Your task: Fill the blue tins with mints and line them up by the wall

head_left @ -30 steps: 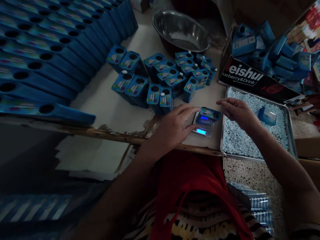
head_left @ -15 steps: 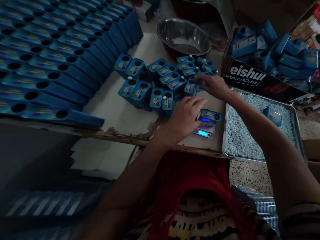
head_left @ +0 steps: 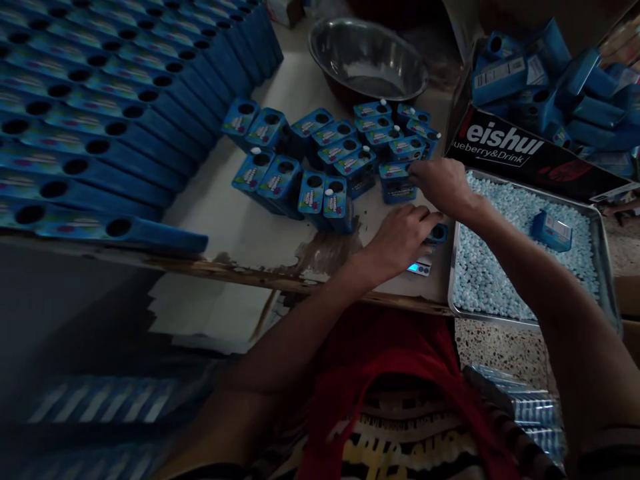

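My left hand (head_left: pixel 405 233) is curled over a small blue box (head_left: pixel 439 233) that lies on a digital scale (head_left: pixel 419 268) with a lit blue display. The fingers hide most of that box. Beyond it, my right hand (head_left: pixel 443 183) has its fingers pinched at the right end of another blue box (head_left: pixel 397 183), which stands upright at the near side of a group. Several upright blue boxes (head_left: pixel 337 133) with round holes in their tops make up this group. White pellets (head_left: pixel 329 193) sit on some of the tops.
A metal tray (head_left: pixel 453 267) of pale blue pellets (head_left: pixel 495 267) is at the right, a blue box (head_left: pixel 553 230) lying in it. Behind stands a black carton (head_left: pixel 530 157) heaped with blue boxes. A steel bowl (head_left: pixel 367 60) is at the back; rows of blue boxes (head_left: pixel 100 120) fill the left.
My left hand has moved right, onto the box on the scale. My right hand has shifted right and slightly down in view, and the box by it now shows fully, standing upright.
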Available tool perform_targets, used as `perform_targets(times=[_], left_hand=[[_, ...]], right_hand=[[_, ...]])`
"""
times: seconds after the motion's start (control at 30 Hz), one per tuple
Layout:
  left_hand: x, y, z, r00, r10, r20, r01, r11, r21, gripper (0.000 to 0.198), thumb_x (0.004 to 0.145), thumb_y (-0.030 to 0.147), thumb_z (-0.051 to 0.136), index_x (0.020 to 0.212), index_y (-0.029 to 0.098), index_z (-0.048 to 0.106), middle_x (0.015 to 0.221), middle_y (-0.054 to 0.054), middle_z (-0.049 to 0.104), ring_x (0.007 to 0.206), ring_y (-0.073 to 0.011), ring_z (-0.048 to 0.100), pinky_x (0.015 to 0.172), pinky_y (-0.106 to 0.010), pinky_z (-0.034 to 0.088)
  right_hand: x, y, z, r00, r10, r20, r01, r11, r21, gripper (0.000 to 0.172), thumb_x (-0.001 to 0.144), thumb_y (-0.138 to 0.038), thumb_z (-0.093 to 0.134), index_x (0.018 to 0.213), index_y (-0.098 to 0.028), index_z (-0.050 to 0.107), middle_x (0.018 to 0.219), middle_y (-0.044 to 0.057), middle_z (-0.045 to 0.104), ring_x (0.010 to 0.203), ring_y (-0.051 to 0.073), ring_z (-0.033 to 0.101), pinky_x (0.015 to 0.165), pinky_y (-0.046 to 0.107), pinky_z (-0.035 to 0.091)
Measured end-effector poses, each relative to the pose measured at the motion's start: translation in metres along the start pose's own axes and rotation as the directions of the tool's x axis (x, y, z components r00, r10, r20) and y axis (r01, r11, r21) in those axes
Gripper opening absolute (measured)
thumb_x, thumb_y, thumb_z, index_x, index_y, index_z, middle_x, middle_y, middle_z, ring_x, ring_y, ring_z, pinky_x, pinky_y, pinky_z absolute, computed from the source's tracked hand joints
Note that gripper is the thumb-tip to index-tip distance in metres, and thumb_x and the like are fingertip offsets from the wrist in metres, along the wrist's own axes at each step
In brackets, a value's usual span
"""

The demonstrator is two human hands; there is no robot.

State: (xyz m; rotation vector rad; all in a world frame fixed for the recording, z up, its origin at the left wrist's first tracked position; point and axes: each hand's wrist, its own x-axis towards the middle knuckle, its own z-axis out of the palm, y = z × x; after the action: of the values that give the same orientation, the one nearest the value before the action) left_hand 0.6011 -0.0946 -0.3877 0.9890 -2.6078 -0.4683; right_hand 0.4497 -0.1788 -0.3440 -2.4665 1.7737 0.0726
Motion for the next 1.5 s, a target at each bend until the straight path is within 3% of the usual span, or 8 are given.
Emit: perform_targets(times=[0.23, 0.47, 0.63, 0.77, 0.9, 1.03, 1.23, 1.5], left_hand=[[-0.012, -0.008, -0.001, 0.99, -0.099, -0.102, 0.069, 0.963, -0.261, 0.045, 0.089, 0.007, 0.078, 0.133, 0.017, 0.075, 0.129, -0.013, 0.079, 0.124, -0.0323, 0.075, 0.108, -0.045, 0.061], [-0.069, -0.019, -0.042, 0.878, -0.277, -0.391, 0.161, 0.939, -0.303, 0.046, 0.08, 0.023, 0.098, 0.123, 0.021, 0.081, 0.119, -0.008, 0.083, 0.114, -0.03, 0.078, 0.105, -0.042, 0.063], [-0.103, -0.026, -0.034, 0.867, -0.369, -0.334, 0.273, 0.913, -0.301, 0.04, 0.083, 0.027, 0.095, 0.121, 0.024, 0.083, 0.119, -0.008, 0.084, 0.117, -0.0324, 0.079, 0.109, -0.047, 0.063], [-0.121, -0.03, -0.024, 0.858, -0.424, -0.29, 0.32, 0.883, -0.343, 0.043, 0.083, 0.032, 0.094, 0.124, 0.024, 0.083, 0.12, -0.008, 0.084, 0.115, -0.033, 0.08, 0.106, -0.047, 0.064], [-0.135, -0.033, -0.025, 0.86, -0.439, -0.259, 0.327, 0.865, -0.381, 0.044, 0.081, 0.033, 0.093, 0.122, 0.024, 0.084, 0.116, -0.008, 0.084, 0.113, -0.0334, 0.079, 0.104, -0.047, 0.064], [-0.147, -0.039, -0.027, 0.86, -0.445, -0.25, 0.322, 0.853, -0.41, 0.045, 0.079, 0.03, 0.094, 0.123, 0.024, 0.084, 0.121, -0.008, 0.084, 0.116, -0.0335, 0.079, 0.105, -0.045, 0.063], [-0.153, -0.053, -0.029, 0.819, -0.505, -0.272, 0.355, 0.818, -0.453, 0.048, 0.073, 0.025, 0.097, 0.119, 0.023, 0.086, 0.115, -0.006, 0.085, 0.115, -0.0332, 0.078, 0.105, -0.043, 0.061], [-0.174, -0.074, -0.055, 0.76, -0.584, -0.285, 0.357, 0.742, -0.568, 0.05, 0.072, 0.025, 0.099, 0.12, 0.023, 0.084, 0.12, -0.006, 0.084, 0.112, -0.031, 0.079, 0.104, -0.042, 0.063]], right_hand=[[-0.069, 0.01, -0.021, 0.961, 0.273, -0.048, -0.277, 0.954, -0.117, 0.033, 0.109, -0.031, 0.057, 0.123, -0.017, 0.084, 0.111, 0.019, 0.081, 0.104, 0.037, 0.074, 0.083, 0.042, 0.046], [-0.118, -0.012, -0.005, 0.969, 0.245, 0.03, -0.242, 0.967, -0.076, 0.033, 0.112, -0.03, 0.054, 0.119, -0.018, 0.084, 0.11, 0.018, 0.085, 0.092, 0.031, 0.076, 0.073, 0.037, 0.04], [-0.133, -0.017, 0.006, 0.965, 0.259, -0.03, -0.242, 0.934, 0.264, 0.013, 0.103, -0.025, 0.068, 0.104, -0.019, 0.08, 0.095, 0.012, 0.08, 0.084, 0.025, 0.069, 0.073, 0.035, 0.039], [-0.131, -0.016, -0.011, 0.932, 0.356, 0.064, -0.214, 0.401, 0.891, 0.009, 0.087, -0.024, 0.078, 0.089, -0.021, 0.07, 0.08, 0.001, 0.066, 0.068, 0.015, 0.055, 0.065, 0.029, 0.041], [-0.12, -0.045, -0.023, 0.946, 0.143, 0.29, -0.287, -0.042, 0.957, 0.018, 0.077, -0.018, 0.081, 0.093, -0.018, 0.073, 0.083, 0.002, 0.069, 0.065, 0.011, 0.053, 0.06, 0.025, 0.044], [-0.101, -0.085, -0.014, 0.943, -0.077, 0.325, -0.311, 0.15, 0.938, 0.018, 0.096, -0.035, 0.075, 0.102, -0.017, 0.075, 0.075, 0.002, 0.072, 0.053, 0.009, 0.037, 0.05, 0.025, 0.029], [-0.071, -0.124, -0.001, 0.968, -0.245, 0.047, 0.125, 0.639, 0.759, 0.023, 0.102, -0.037, 0.075, 0.088, -0.019, 0.078, 0.072, 0.0, 0.07, 0.069, 0.014, 0.058, 0.068, 0.028, 0.04], [-0.047, -0.116, -0.009, 0.975, -0.158, -0.156, 0.222, 0.694, 0.685, 0.026, 0.105, -0.041, 0.069, 0.103, -0.019, 0.082, 0.076, 0.0, 0.07, 0.068, 0.015, 0.056, 0.067, 0.031, 0.037]])
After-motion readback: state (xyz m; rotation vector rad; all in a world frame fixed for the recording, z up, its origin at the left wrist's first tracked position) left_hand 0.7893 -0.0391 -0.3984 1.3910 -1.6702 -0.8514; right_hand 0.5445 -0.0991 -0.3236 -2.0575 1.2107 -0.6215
